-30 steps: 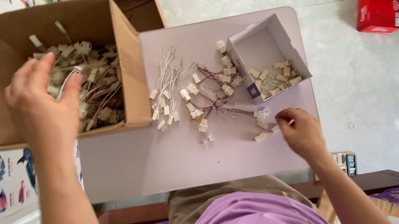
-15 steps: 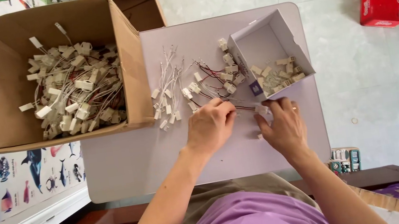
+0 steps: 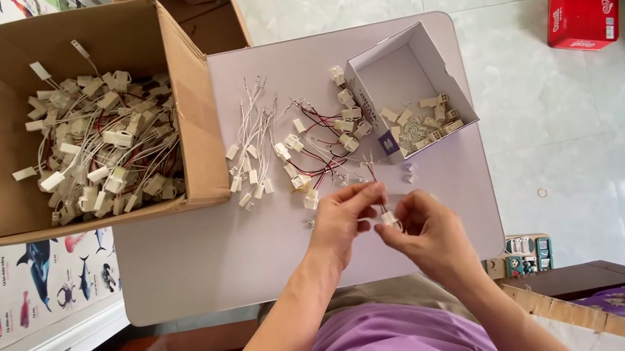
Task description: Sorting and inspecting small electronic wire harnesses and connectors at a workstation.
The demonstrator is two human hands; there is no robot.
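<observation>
Head view: your two hands meet over the near edge of the table (image 3: 203,274), just right of its middle. Your left hand (image 3: 345,216) pinches narrow on a thin wire (image 3: 373,179), and your right hand (image 3: 425,226) closes its fingertips around a small white plug (image 3: 389,218) at the wire's lower end. That wired plug is the piece in hand, and it sits right between your thumbs, touching both hands. Its long axis runs almost straight away from you, toward the far edge, with the loose wire tips pointing at the pile of plugs (image 3: 318,154) lying mid-table. Both hands are equally near it; neither has to travel.

The small white box (image 3: 384,74) stands toward the far right corner of the table, beyond and a little right of your right hand, so that hand is the closer one to it. The big cardboard box (image 3: 190,103) of wired plugs overhangs the table's left edge, well apart from both hands, with your left hand nearer.

Your fingers hide most of the plug, so you cannot tell whether the wire is seated in it or only held against it. Tiny bits (image 3: 409,176) lie just beyond your hands, too small to make out.
</observation>
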